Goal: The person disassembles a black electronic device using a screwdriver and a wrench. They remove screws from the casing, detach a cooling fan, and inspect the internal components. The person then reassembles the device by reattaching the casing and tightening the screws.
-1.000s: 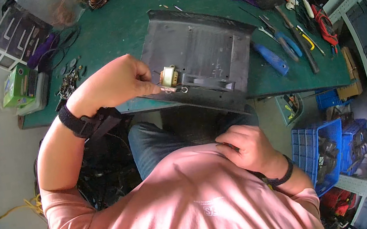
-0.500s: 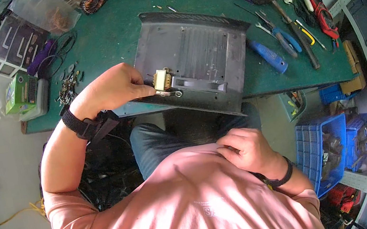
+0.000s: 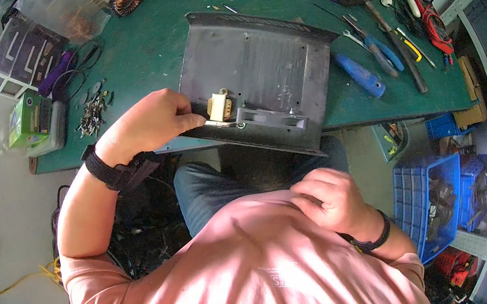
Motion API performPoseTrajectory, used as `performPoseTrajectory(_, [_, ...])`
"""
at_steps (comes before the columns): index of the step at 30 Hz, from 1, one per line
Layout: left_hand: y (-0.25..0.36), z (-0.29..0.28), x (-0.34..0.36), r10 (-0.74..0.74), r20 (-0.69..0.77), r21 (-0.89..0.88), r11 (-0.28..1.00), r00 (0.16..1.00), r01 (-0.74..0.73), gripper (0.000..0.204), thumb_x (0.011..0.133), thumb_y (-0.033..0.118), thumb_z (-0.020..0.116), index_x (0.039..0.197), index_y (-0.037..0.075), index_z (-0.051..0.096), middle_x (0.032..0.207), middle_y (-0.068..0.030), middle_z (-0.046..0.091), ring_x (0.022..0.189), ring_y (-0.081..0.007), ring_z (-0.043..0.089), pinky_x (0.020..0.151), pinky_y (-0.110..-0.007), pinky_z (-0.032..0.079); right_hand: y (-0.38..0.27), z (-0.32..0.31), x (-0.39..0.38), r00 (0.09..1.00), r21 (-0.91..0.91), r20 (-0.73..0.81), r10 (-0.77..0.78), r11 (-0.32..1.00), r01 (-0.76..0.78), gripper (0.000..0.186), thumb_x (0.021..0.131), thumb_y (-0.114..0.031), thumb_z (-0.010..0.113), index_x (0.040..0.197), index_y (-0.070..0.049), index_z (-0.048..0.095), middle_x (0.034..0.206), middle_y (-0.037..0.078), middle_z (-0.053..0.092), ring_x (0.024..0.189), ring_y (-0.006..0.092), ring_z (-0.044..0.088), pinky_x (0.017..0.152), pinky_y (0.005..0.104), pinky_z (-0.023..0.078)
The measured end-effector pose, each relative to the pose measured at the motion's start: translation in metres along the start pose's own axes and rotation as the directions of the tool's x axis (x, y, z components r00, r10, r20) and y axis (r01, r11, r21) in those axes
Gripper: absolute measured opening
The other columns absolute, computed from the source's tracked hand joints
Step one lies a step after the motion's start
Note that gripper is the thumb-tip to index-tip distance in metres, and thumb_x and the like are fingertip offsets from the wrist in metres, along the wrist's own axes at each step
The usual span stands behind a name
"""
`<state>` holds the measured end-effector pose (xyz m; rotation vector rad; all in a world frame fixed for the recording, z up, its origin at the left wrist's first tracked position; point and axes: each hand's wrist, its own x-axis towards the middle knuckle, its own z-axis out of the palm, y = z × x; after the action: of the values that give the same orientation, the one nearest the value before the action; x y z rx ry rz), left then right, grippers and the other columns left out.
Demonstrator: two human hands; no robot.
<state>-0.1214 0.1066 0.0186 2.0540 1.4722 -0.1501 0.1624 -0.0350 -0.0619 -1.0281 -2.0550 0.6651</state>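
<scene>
My left hand [image 3: 171, 117] pinches a silver, ring-ended metal piece [image 3: 220, 124] at the near-left part of a dark metal panel [image 3: 251, 61] lying on the green bench. Just beside my fingertips sits a small transformer [image 3: 218, 106] with a pale winding, and a grey slotted bar [image 3: 267, 118] extends to its right on the panel. My right hand [image 3: 327, 199] is curled against my pink shirt at the belly, below the bench edge; whatever its fingers hold, if anything, is hidden.
Right of the panel lie a blue-handled tool [image 3: 358, 73], pliers [image 3: 384, 53], a hammer [image 3: 408, 62] and red tools. Loose hardware [image 3: 92, 118], a green box [image 3: 28, 119] and drawer organisers [image 3: 15, 57] occupy the left. Blue crates [image 3: 424, 206] stand low at right.
The whole view has shifted slightly. My left hand's knuckles have dipped a little, with the grip on the metal piece unchanged. My right hand remains at my belly.
</scene>
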Motion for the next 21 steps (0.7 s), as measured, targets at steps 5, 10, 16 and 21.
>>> performPoseTrajectory(5, [0.000, 0.001, 0.000, -0.048, -0.049, 0.121, 0.991, 0.998, 0.054, 0.041, 0.083, 0.040, 0.067, 0.082, -0.001, 0.069, 0.070, -0.0221, 0.062, 0.065, -0.0350, 0.060, 0.061, -0.044, 0.046, -0.003, -0.008, 0.008, 0.973, -0.197, -0.152, -0.175, 0.970, 0.143, 0.024, 0.073, -0.005, 0.075, 0.094, -0.003, 0.063, 0.086, 0.009, 0.059, 0.073, 0.0271, 0.058, 0.064, 0.0371, 0.050])
performPoseTrajectory(10, [0.004, 0.002, -0.001, -0.066, -0.080, 0.143, 0.987, 0.995, 0.077, 0.048, 0.079, 0.048, 0.067, 0.081, 0.000, 0.070, 0.072, -0.0249, 0.063, 0.070, -0.0408, 0.062, 0.064, -0.047, 0.047, -0.009, -0.003, 0.021, 0.971, -0.260, -0.110, -0.214, 0.949, 0.180, 0.026, 0.073, -0.006, 0.074, 0.096, -0.001, 0.063, 0.092, 0.011, 0.059, 0.081, 0.0280, 0.058, 0.070, 0.0378, 0.050])
performPoseTrajectory(16, [-0.002, 0.009, -0.002, -0.003, -0.158, 0.113, 0.993, 0.987, 0.021, 0.052, 0.079, 0.050, 0.069, 0.080, -0.002, 0.070, 0.073, -0.0259, 0.062, 0.070, -0.0408, 0.062, 0.064, -0.047, 0.048, -0.024, 0.018, 0.042, 0.969, -0.402, 0.065, -0.238, 0.883, 0.244, 0.035, 0.083, -0.019, 0.056, 0.110, 0.003, 0.062, 0.113, 0.017, 0.058, 0.106, 0.0325, 0.054, 0.090, 0.0437, 0.046])
performPoseTrajectory(21, [-0.010, 0.012, 0.003, 0.014, -0.136, 0.035, 0.999, 0.991, -0.009, 0.050, 0.078, 0.044, 0.074, 0.076, -0.005, 0.066, 0.062, -0.0230, 0.056, 0.054, -0.0295, 0.051, 0.055, -0.043, 0.042, -0.024, 0.033, 0.053, 0.963, -0.390, 0.110, -0.248, 0.880, 0.271, 0.040, 0.086, -0.018, 0.051, 0.119, 0.005, 0.057, 0.115, 0.021, 0.057, 0.109, 0.0352, 0.054, 0.093, 0.0445, 0.045])
